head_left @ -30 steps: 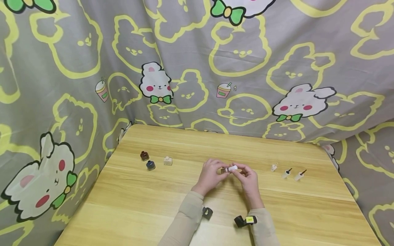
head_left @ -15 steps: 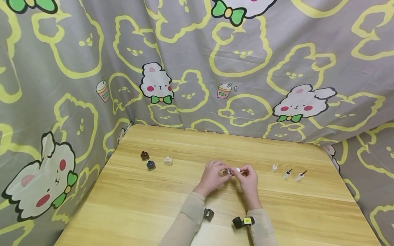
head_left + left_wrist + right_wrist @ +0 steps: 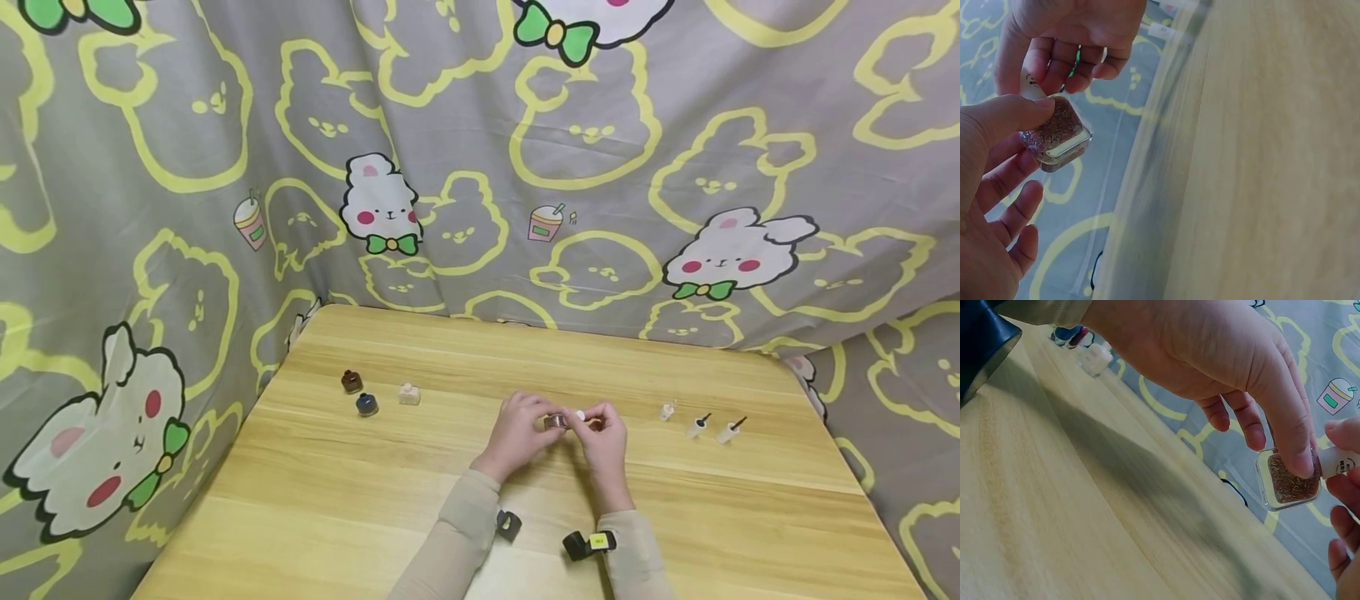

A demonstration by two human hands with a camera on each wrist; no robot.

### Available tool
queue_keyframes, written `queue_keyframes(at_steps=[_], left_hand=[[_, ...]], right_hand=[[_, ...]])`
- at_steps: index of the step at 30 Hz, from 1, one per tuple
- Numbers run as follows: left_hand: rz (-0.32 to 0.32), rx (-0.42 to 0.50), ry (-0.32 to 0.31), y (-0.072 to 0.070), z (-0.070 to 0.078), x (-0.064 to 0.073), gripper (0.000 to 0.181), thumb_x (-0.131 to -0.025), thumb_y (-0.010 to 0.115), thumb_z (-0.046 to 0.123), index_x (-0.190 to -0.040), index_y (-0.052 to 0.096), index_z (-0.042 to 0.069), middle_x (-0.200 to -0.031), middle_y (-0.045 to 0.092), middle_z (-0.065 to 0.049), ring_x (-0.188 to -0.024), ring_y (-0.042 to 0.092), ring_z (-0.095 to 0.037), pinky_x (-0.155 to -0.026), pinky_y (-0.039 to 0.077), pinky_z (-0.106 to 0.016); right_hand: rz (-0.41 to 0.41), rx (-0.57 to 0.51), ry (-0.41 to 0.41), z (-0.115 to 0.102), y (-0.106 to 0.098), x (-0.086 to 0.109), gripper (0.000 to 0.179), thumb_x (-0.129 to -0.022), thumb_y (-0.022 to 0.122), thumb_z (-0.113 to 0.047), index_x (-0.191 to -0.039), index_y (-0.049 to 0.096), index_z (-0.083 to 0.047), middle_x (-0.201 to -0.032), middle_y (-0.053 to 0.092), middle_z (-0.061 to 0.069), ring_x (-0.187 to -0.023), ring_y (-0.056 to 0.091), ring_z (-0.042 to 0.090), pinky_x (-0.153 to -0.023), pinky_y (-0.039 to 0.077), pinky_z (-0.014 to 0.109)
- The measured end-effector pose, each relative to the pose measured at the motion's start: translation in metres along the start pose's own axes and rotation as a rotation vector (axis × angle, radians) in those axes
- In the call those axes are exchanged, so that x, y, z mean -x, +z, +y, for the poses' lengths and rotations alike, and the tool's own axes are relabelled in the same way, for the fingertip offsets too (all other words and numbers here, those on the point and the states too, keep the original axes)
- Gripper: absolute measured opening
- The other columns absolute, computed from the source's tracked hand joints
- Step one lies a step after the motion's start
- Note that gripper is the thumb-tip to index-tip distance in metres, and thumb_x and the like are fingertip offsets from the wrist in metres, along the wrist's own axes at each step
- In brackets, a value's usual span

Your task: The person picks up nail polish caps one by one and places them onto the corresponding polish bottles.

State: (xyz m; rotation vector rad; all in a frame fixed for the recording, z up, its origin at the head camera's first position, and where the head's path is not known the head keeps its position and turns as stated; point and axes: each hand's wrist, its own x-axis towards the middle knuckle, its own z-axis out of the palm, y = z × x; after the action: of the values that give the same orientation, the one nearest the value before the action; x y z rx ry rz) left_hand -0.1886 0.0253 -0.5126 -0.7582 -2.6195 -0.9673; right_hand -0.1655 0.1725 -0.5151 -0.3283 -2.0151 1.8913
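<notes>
Above the middle of the table, my left hand (image 3: 516, 433) grips a small clear nail polish bottle (image 3: 1057, 134) filled with brownish-pink glitter. The thumb lies across one face of the bottle (image 3: 1294, 481), with fingers behind it. My right hand (image 3: 606, 446) pinches the white cap (image 3: 1337, 462) of this bottle between thumb and fingers. The cap sits at the bottle's neck, and the fingers cover much of it. In the left wrist view the bottle is tilted, its base pointing down and right.
On the table's left stand uncapped polish bottles: dark red (image 3: 352, 382), dark blue (image 3: 367, 405) and pale (image 3: 409, 394). To the right, white brush caps (image 3: 697, 427) stand with brushes pointing up. A patterned curtain (image 3: 465, 208) hangs behind the wooden table (image 3: 300, 500).
The right fingers have shifted over the white cap, which showed more fully a second ago. The bottle has moved slightly right. Over the last half second the hands barely move.
</notes>
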Motion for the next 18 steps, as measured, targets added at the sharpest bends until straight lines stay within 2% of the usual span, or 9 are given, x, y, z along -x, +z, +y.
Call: queue_keyframes(at_steps=[2,4,7,10,13,18], left_hand=[[0.004,-0.002,-0.006,0.0,-0.001,0.0,0.027,-0.082,0.076,0.034,-0.107,0.073,0.022,-0.107,0.072,0.007,-0.102,0.058,-0.013,-0.095,0.043,-0.036],[0.005,0.001,-0.015,0.0,-0.002,0.0,0.027,-0.082,0.076,0.034,-0.106,0.073,0.021,-0.108,0.072,0.006,-0.102,0.058,-0.013,-0.095,0.044,-0.037],[0.011,0.012,-0.032,0.001,-0.004,0.0,0.027,-0.082,0.077,0.032,-0.105,0.073,0.021,-0.109,0.072,0.005,-0.102,0.058,-0.014,-0.094,0.044,-0.037],[0.021,0.03,-0.053,0.001,-0.005,-0.002,0.026,-0.081,0.078,0.031,-0.105,0.073,0.022,-0.108,0.072,0.005,-0.102,0.059,-0.014,-0.094,0.044,-0.037],[0.03,0.044,-0.075,0.0,-0.007,-0.003,0.026,-0.081,0.078,0.03,-0.105,0.073,0.022,-0.108,0.072,0.006,-0.103,0.059,-0.015,-0.094,0.044,-0.037],[0.031,0.092,-0.117,-0.003,-0.011,-0.004,0.026,-0.082,0.077,0.029,-0.107,0.072,0.022,-0.108,0.072,0.005,-0.105,0.059,-0.016,-0.096,0.044,-0.04]], right_hand=[[-0.009,0.019,0.033,0.004,0.0,-0.002,0.029,-0.075,0.082,-0.005,-0.074,0.054,-0.01,-0.079,0.052,-0.006,-0.052,0.04,0.003,-0.048,0.035,0.016],[-0.032,0.039,0.055,-0.002,0.0,-0.001,0.027,-0.075,0.083,-0.008,-0.078,0.056,-0.009,-0.082,0.054,-0.005,-0.051,0.04,0.003,-0.048,0.036,0.017],[-0.061,0.078,0.038,-0.015,-0.001,0.004,0.024,-0.077,0.081,-0.008,-0.085,0.058,-0.005,-0.086,0.056,-0.004,-0.057,0.044,0.005,-0.051,0.038,0.018],[-0.059,0.072,-0.009,-0.021,-0.002,0.005,0.025,-0.079,0.079,-0.005,-0.093,0.06,0.003,-0.086,0.059,-0.003,-0.069,0.049,0.007,-0.055,0.038,0.018],[-0.046,0.028,-0.035,-0.016,-0.004,0.001,0.027,-0.079,0.078,-0.003,-0.097,0.061,0.008,-0.085,0.061,-0.004,-0.079,0.052,0.009,-0.06,0.039,0.019],[0.008,-0.017,-0.06,-0.003,-0.01,-0.008,0.026,-0.08,0.078,-0.003,-0.096,0.061,0.008,-0.082,0.063,-0.011,-0.084,0.053,0.007,-0.065,0.038,0.019]])
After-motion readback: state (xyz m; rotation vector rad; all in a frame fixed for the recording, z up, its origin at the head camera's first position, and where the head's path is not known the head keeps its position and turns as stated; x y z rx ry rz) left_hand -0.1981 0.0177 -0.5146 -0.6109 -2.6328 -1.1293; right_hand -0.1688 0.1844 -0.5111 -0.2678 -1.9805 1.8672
